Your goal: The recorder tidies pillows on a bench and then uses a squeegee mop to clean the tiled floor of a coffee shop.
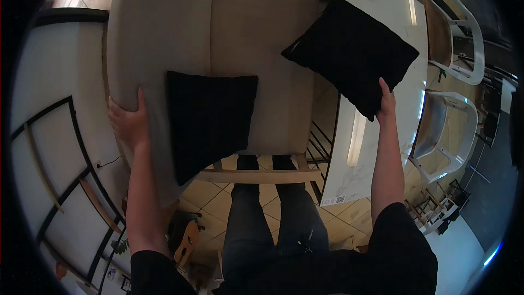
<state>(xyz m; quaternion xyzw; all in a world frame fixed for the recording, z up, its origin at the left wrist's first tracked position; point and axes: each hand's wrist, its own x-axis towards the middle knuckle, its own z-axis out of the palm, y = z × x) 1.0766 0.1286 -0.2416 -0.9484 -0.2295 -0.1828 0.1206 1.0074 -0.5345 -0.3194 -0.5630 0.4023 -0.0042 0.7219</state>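
Observation:
My right hand grips a black cushion by its near right corner, thumb on top and the other fingers hidden underneath. That cushion is held over the right side of the beige sofa and the white marble-look table. My left hand lies on the sofa's backrest at the left, thumb and fingers spread, holding nothing. Just right of it, a second black cushion leans against the backrest, partly on the seat.
The white table stands along the sofa's right side, with white-framed chairs beyond it. A wooden rail runs along the sofa's near end. At the lower left are a guitar and a black-framed wall rack.

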